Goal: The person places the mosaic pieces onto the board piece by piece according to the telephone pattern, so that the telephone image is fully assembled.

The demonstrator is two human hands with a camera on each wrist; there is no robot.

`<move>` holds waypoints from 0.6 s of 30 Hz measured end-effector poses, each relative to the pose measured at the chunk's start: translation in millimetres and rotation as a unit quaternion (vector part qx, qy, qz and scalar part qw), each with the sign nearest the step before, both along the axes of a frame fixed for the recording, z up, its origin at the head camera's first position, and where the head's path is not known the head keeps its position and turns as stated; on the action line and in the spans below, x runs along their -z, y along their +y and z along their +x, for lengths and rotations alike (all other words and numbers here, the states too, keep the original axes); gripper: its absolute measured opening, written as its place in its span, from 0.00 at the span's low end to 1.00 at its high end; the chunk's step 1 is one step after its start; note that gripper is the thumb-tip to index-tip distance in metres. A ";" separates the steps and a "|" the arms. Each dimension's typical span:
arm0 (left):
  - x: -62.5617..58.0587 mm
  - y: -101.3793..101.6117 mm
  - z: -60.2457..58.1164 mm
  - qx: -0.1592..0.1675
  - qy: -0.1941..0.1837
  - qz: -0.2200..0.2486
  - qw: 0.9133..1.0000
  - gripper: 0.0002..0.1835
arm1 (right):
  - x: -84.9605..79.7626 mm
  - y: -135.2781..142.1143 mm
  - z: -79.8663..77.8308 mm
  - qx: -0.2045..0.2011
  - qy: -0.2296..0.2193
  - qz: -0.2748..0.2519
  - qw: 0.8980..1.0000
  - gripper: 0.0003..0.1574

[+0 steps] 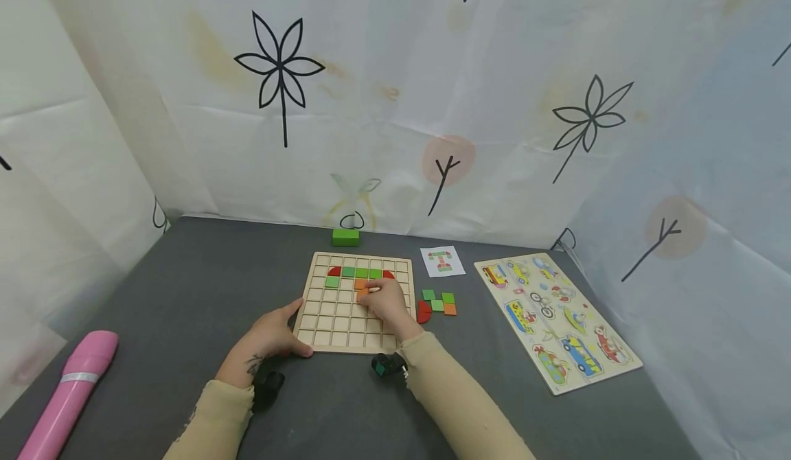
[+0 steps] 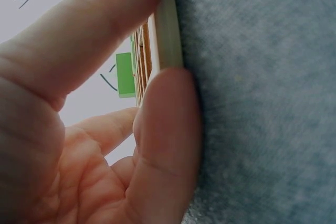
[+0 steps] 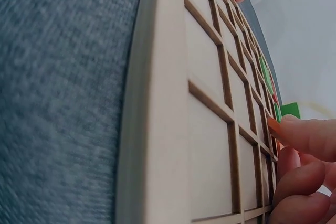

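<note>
A wooden grid board (image 1: 340, 324) lies on the dark cloth. My left hand (image 1: 266, 340) holds its near left corner, thumb at the front edge and fingers along the left side. Over the board's middle, my right hand (image 1: 388, 305) pinches an orange square tile (image 3: 273, 127) between thumb and finger, at a cell just below another orange tile (image 1: 361, 284). Green tiles (image 1: 362, 273) form a row in the upper cells, with a rounded red piece (image 1: 334, 271) at its left end and another (image 1: 388, 274) at its right. A light green tile (image 1: 332, 282) sits one row lower.
Right of the board lie loose green, orange and red pieces (image 1: 437, 305) and a pattern card (image 1: 442, 261). A vehicle picture board (image 1: 559, 323) is farther right. Behind stands a green block (image 1: 345, 237); a pink microphone-shaped object (image 1: 68, 395) lies at left.
</note>
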State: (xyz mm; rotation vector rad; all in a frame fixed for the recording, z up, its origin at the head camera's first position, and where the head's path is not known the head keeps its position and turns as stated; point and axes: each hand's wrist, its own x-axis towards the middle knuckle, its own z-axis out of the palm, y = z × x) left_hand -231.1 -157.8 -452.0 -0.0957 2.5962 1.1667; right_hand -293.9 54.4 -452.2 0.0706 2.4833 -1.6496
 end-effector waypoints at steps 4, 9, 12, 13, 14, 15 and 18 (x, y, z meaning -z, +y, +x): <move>-0.9 0.2 0.7 0.000 0.000 0.000 1.000 0.63 | -0.8 -0.7 -0.1 -0.003 -0.001 0.014 1.000 0.24; -0.7 0.5 0.3 0.002 0.002 0.001 1.000 0.63 | -2.0 -1.7 1.2 -0.005 -0.002 0.025 1.000 0.23; 0.4 0.9 -0.3 -0.001 0.000 0.001 1.000 0.63 | -2.0 -2.3 1.5 -0.003 -0.003 0.034 0.999 0.21; 0.8 1.0 -0.7 -0.001 0.000 0.001 1.000 0.63 | -2.0 -2.5 1.7 -0.003 -0.004 0.036 0.999 0.21; 1.5 0.9 -1.1 -0.002 0.000 0.001 1.000 0.63 | -1.8 -2.7 2.0 -0.003 -0.006 0.035 0.999 0.21; 1.9 0.7 -1.4 -0.002 0.001 0.001 1.000 0.63 | -1.8 -2.7 2.1 -0.003 -0.007 0.036 0.999 0.21; 2.6 -0.2 -1.7 0.001 0.003 -0.001 1.000 0.64 | -1.9 -2.4 2.5 -0.006 -0.010 0.030 0.999 0.23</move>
